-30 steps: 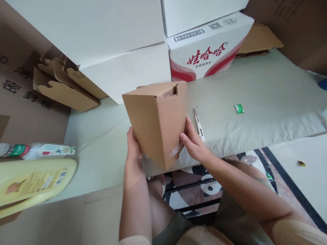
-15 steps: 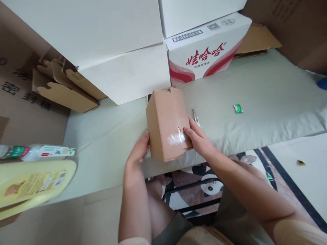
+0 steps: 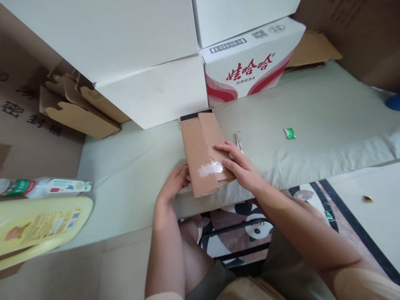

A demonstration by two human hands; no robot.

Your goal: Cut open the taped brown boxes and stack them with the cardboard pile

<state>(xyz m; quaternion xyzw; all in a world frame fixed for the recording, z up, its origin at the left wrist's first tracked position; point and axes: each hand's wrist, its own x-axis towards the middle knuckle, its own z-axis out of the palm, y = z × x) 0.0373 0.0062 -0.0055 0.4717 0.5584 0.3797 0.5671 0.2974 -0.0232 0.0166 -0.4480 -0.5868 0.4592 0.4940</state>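
A small brown cardboard box (image 3: 195, 146), with clear tape across its near end, lies pressed flat on the green cloth in front of me. My left hand (image 3: 175, 181) holds its left edge near the front corner, fingers curled and partly hidden. Across the right part of the cardboard rests my right hand (image 3: 242, 166), its fingers stretched out and apart. Under the far end a dark flat item with a white rim (image 3: 196, 114) sticks out. Just beyond my right hand lies a slim silver tool (image 3: 238, 142), its near end covered.
White cartons (image 3: 156, 87) and a red-and-white water carton (image 3: 250, 71) stand behind. Folded cardboard (image 3: 83, 110) leans at the left, near a pale yellow jug (image 3: 46, 221) and a clear bottle (image 3: 40, 186). A small green packet (image 3: 289, 133) lies to the right.
The cardboard box has gone from standing up with depth to lying flat, uncovering the dark item behind it. My right fingers have spread onto its top; my left hand has shifted slightly nearer me.
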